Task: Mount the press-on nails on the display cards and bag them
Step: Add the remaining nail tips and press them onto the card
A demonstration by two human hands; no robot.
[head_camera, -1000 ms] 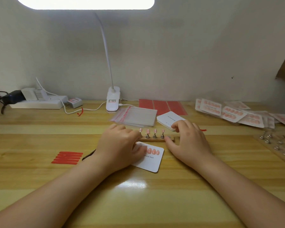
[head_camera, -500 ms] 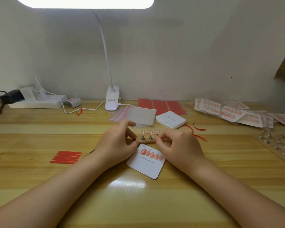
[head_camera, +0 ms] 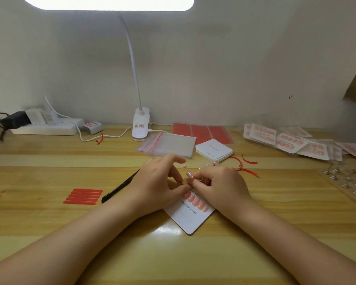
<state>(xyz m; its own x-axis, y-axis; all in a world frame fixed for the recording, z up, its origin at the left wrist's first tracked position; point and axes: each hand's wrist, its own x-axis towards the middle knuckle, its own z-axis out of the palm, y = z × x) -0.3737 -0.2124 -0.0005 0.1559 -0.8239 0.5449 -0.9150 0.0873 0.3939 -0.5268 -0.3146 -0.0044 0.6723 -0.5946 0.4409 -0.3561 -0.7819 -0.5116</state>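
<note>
A white display card [head_camera: 190, 220] printed "Handmade Nail" lies tilted on the wooden table, with a row of pink press-on nails [head_camera: 196, 201] stuck across it. My two hands meet just above its top edge. My right hand [head_camera: 222, 185] has its fingers curled round a small stand carrying a pink nail [head_camera: 190, 175] that sticks up between the hands. My left hand [head_camera: 158, 182] pinches the same piece from the left with thumb and forefinger. A few more pink nails [head_camera: 206, 165] show just behind my hands; what holds them is hidden.
Behind my hands lie a stack of clear bags [head_camera: 170, 144], a stack of blank cards [head_camera: 214, 150] and red adhesive sheets [head_camera: 201, 132]. Bagged cards [head_camera: 286, 140] and a tray of metal stands [head_camera: 347, 182] are at right. Red strips [head_camera: 83, 196], a black tool [head_camera: 119, 189], lamp base [head_camera: 141, 124] and power strip [head_camera: 45, 126] sit left.
My hands have come together over the card's top edge and now hold one nail piece between them. The card has turned and slid a little toward me.
</note>
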